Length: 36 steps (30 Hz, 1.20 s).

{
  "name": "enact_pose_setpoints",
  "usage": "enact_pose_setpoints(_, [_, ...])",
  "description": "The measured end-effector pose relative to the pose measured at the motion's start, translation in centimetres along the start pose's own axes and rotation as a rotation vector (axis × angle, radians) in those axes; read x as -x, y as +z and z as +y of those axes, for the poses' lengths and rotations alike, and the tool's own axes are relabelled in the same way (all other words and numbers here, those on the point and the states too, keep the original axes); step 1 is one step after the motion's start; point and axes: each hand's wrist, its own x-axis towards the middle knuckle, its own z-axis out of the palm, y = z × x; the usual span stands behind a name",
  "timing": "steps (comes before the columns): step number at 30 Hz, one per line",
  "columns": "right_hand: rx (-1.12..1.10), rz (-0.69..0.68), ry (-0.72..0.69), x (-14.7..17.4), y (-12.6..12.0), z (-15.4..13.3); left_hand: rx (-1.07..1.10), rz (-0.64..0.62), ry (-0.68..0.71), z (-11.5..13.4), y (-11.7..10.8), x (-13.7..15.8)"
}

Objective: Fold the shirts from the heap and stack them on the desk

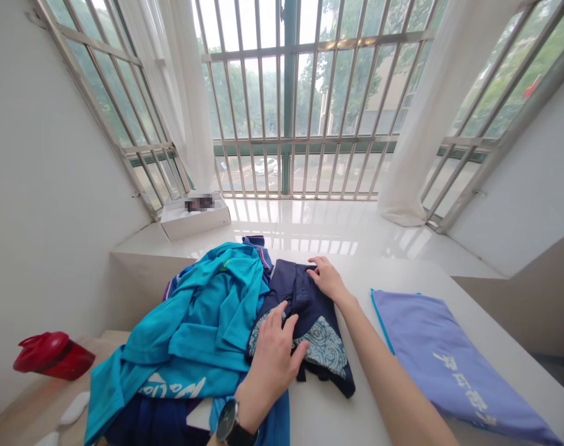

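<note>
Dark navy shorts [305, 291] with patterned, paisley-like light blue panels lie on the white table in front of me. My left hand [275, 347], with a dark watch on its wrist, rests over their lower left part, fingers spread. At the upper right edge of the shorts is my right hand [327, 279], its fingers slightly bent and apart, touching the cloth. A rumpled heap of clothes, with a turquoise shirt [207, 303] with white lettering on top, lies against the shorts' left side. Over to the right lies a flat folded lavender shirt [444, 353] with white lettering.
A red bottle [54, 356] lies at the far left on a lower wooden surface near white objects. An open white box [196, 217] stands on the windowsill [300, 226]. Behind are white curtains [416, 124] and a barred window [286, 99].
</note>
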Motion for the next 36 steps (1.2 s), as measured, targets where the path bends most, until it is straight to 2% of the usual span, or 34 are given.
enact_pose_setpoints(4, [-0.070,0.049,-0.045,2.9,-2.1,-1.8,0.062,-0.009,0.062,-2.7,-2.9,-0.4])
enact_pose_setpoints(7, [-0.098,-0.053,-0.178,6.9,-2.7,-3.0,0.060,-0.066,0.158,-3.6,-4.0,-1.5])
enact_pose_setpoints(9, [-0.071,-0.157,-0.266,9.4,-2.5,-3.3,0.030,-0.112,0.175,-3.1,-3.7,-2.2])
enact_pose_setpoints(11, [-0.040,-0.190,-0.274,11.2,-2.0,-3.0,0.027,-0.153,0.125,-2.2,-2.8,-2.9])
enact_pose_setpoints(17, [-0.111,0.017,-0.105,13.0,-1.7,-1.5,0.137,-0.193,-0.083,-0.5,0.3,-4.9])
enact_pose_setpoints(20, [-0.168,0.033,-0.088,13.4,-1.6,-1.3,0.371,-0.202,-0.152,-0.3,1.2,-6.0])
enact_pose_setpoints(24, [-0.255,0.061,-0.031,13.5,-1.7,-1.2,0.972,-0.326,-0.388,0.5,2.3,-6.4])
enact_pose_setpoints(26, [-0.308,0.069,0.018,13.4,-1.9,-1.3,1.138,-0.371,-0.477,1.0,2.8,-6.3])
enact_pose_setpoints(28, [-0.344,0.059,0.043,13.3,-2.1,-1.4,1.046,-0.371,-0.437,1.4,3.2,-6.3])
enact_pose_setpoints(33, [-0.353,0.039,0.023,13.5,-2.3,-2.1,0.487,-0.276,-0.068,2.0,2.7,-6.4])
enact_pose_setpoints(36, [-0.373,0.050,0.031,13.7,-2.3,-2.3,0.230,-0.170,0.009,2.6,2.0,-6.1])
